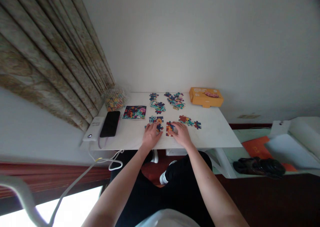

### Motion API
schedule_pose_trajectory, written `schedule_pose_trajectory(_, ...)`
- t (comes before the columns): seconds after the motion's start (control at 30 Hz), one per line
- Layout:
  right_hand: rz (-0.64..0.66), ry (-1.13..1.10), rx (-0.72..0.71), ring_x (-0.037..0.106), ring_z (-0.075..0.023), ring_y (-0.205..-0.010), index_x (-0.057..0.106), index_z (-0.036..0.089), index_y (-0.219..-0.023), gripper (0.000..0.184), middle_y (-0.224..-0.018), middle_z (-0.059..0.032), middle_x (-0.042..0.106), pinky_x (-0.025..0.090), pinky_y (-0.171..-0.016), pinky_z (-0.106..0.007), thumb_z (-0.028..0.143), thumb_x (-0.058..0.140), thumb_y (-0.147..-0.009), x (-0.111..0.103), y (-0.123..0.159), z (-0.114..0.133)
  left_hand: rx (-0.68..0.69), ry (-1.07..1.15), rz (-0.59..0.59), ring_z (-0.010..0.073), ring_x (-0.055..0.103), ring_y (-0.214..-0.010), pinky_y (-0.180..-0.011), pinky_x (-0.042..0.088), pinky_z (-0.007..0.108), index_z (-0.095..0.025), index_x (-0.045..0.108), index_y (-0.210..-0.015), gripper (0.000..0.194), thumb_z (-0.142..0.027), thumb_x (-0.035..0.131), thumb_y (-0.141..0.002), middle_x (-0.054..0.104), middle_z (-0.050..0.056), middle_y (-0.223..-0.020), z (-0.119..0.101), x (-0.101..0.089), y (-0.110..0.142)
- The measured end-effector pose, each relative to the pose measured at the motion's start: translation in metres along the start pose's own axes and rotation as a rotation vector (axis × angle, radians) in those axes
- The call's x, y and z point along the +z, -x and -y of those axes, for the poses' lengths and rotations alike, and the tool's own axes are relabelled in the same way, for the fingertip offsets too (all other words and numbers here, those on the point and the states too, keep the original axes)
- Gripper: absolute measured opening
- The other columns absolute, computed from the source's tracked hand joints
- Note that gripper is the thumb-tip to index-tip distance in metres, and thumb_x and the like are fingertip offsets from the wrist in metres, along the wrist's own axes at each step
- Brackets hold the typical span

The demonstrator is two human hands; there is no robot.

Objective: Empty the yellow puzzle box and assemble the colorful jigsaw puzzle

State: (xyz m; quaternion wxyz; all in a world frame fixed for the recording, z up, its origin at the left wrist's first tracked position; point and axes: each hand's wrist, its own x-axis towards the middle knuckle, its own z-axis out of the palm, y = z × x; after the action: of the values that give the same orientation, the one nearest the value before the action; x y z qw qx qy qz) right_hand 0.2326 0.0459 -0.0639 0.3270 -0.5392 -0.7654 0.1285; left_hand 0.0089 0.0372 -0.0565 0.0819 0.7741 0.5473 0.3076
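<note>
Near the table's front, my left hand (151, 135) lies with fingers spread over a cluster of jigsaw puzzle pieces (160, 127), its fingertips partly covering them. To its right, my right hand (182, 133) has thumb and fingers around the right side of a small block of joined orange and dark blue puzzle pieces (169, 129). A narrow gap separates this block from the left cluster. Behind the right hand lies a row of joined pieces (190, 121). Farther back are two more groups, one of teal pieces (158, 106) and one of mixed colours (177, 101).
A colourful picture card (134, 112) lies left of the pieces, beside a black phone (110, 124) and a white power bank (94, 128) with a cable. A clear bag of pieces (115, 98) stands at back left, a yellow box (206, 97) at back right against the wall.
</note>
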Motion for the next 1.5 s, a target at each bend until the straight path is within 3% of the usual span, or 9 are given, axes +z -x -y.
schedule_pose_trajectory(0.33, 0.031, -0.095, -0.013, 0.066, -0.028, -0.114, 0.076, 0.027, -0.11, 0.027, -0.117, -0.0075, 0.076, 0.046, -0.104, -0.046, 0.033, 0.081, -0.084, -0.003, -0.001, -0.002, -0.044, 0.12, -0.031, 0.0267, 0.068, -0.112, -0.105, 0.052, 0.047, -0.024, 0.058, -0.123, 0.035, -0.016, 0.069, -0.09, 0.071, 0.008, -0.116, 0.011, 0.005, 0.0)
schedule_pose_trajectory(0.53, 0.033, -0.103, -0.02, 0.068, -0.0276, -0.108, 0.077, 0.026, -0.104, 0.026, -0.111, -0.0066, 0.077, 0.046, -0.1, -0.044, 0.033, 0.085, -0.08, -0.004, -0.001, 0.0, 0.005, 0.218, -0.09, 0.0231, 0.068, -0.107, -0.096, 0.057, 0.04, -0.023, 0.057, -0.12, 0.034, -0.016, 0.069, -0.089, 0.068, 0.007, -0.113, 0.011, 0.004, 0.001)
schedule_pose_trajectory(0.9, 0.07, -0.11, -0.043, 0.067, -0.0263, -0.103, 0.077, 0.026, -0.099, 0.026, -0.103, -0.0053, 0.076, 0.045, -0.099, -0.044, 0.035, 0.088, -0.077, -0.004, -0.001, 0.003, 0.125, 0.259, 0.047, 0.0209, 0.069, -0.102, -0.091, 0.058, 0.037, -0.022, 0.062, -0.109, 0.023, -0.011, 0.065, -0.088, 0.068, 0.006, -0.109, 0.002, -0.011, -0.044)
schedule_pose_trajectory(1.1, 0.02, -0.121, -0.021, 0.067, -0.0244, -0.099, 0.076, 0.024, -0.095, 0.013, -0.096, -0.0062, 0.074, 0.048, -0.095, -0.04, 0.036, 0.077, -0.089, -0.006, -0.001, 0.007, 0.177, 0.237, 0.059, 0.0207, 0.069, -0.102, -0.092, 0.058, 0.035, -0.023, 0.064, -0.107, 0.016, -0.017, 0.063, -0.093, 0.07, 0.005, -0.105, 0.013, -0.025, -0.021)
schedule_pose_trajectory(1.23, -0.057, -0.16, 0.022, 0.067, -0.0245, -0.094, 0.074, 0.023, -0.09, 0.018, -0.092, -0.0076, 0.073, 0.051, -0.091, -0.039, 0.036, 0.065, -0.097, -0.009, -0.001, 0.008, 0.187, 0.189, 0.025, 0.0221, 0.069, -0.103, -0.094, 0.058, 0.037, -0.022, 0.065, -0.107, 0.015, -0.017, 0.063, -0.093, 0.07, 0.007, -0.105, 0.014, -0.024, -0.005)
schedule_pose_trajectory(1.4, -0.118, -0.332, 0.152, 0.068, -0.0245, -0.09, 0.073, 0.023, -0.094, 0.025, -0.093, -0.0079, 0.075, 0.054, -0.087, -0.039, 0.045, 0.064, -0.094, -0.007, 0.002, 0.001, 0.187, 0.248, -0.008, 0.021, 0.068, -0.109, -0.098, 0.057, 0.037, -0.023, 0.062, -0.11, 0.015, -0.019, 0.06, -0.095, 0.068, 0.007, -0.11, 0.002, -0.018, -0.001)
schedule_pose_trajectory(1.5, -0.072, -0.506, 0.27, 0.069, -0.0234, -0.086, 0.072, 0.022, -0.108, 0.035, -0.096, -0.0074, 0.076, 0.055, -0.08, -0.037, 0.051, 0.066, -0.09, -0.009, 0.0, -0.003, 0.226, 0.289, 0.042, 0.0205, 0.068, -0.11, -0.098, 0.057, 0.036, -0.023, 0.06, -0.11, 0.017, -0.017, 0.061, -0.095, 0.067, 0.007, -0.112, -0.008, -0.019, -0.005)
